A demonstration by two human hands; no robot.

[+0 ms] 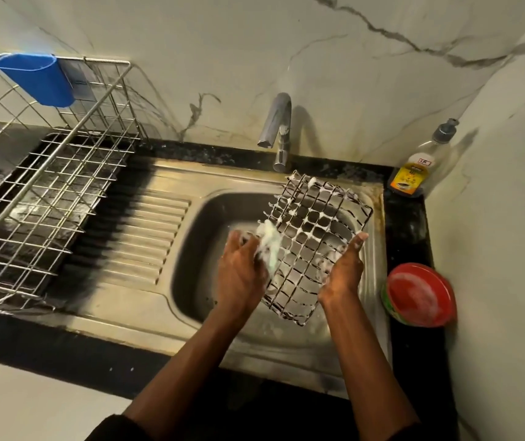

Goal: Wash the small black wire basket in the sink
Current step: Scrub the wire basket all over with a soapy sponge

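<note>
The small black wire basket is tilted over the steel sink, its grid covered in white foam. My left hand grips a soapy pale green sponge against the basket's left side. My right hand props the basket at its right edge, fingers fairly straight along the wire with the thumb side toward me. Whether those fingers curl round the wire is hidden.
The tap stands behind the sink, no water visibly running. A soap pump bottle sits in the back right corner. A red round tub rests on the black counter at right. A large steel dish rack with a blue cup stands on the left.
</note>
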